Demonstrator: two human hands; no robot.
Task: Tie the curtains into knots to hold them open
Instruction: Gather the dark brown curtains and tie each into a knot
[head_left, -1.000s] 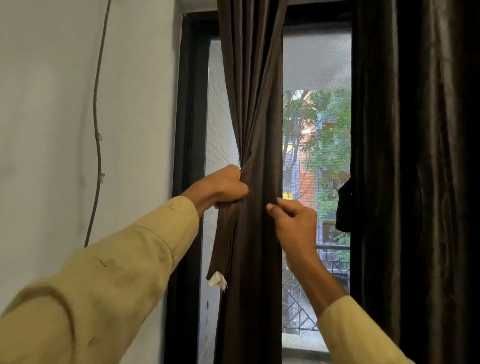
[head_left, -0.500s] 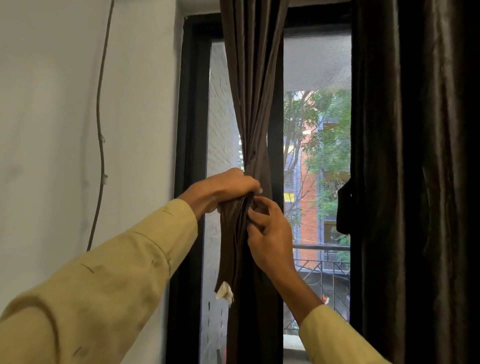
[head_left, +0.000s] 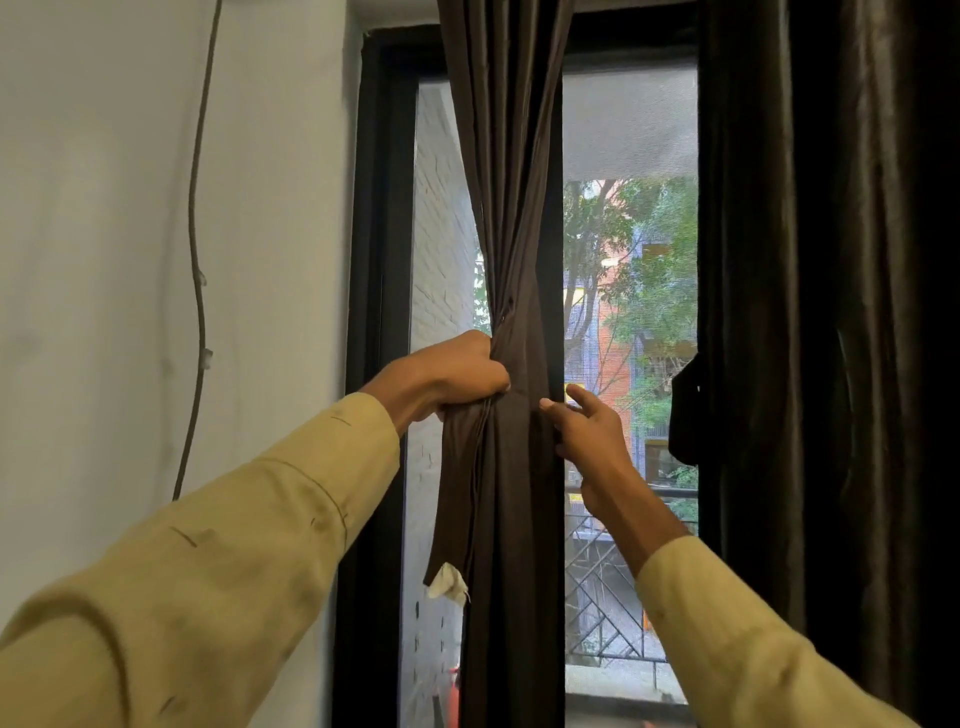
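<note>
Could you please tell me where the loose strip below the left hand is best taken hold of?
Probably the middle of the strip, above its white tag, coming from the left: it hangs free on that side, while the gathered curtain lies against its right.

I'm seeing the curtain (head_left: 511, 208) as smooth dark brown cloth with a faint sheen along its folds; the right curtain (head_left: 831, 312) looks plusher and glossier. The sleeve (head_left: 234, 545) is matt tan woven cloth, smudged. Wall (head_left: 104, 260) is matt white paint, frame (head_left: 374, 208) matt black, outside brick (head_left: 439, 260) rough, painted white
</note>
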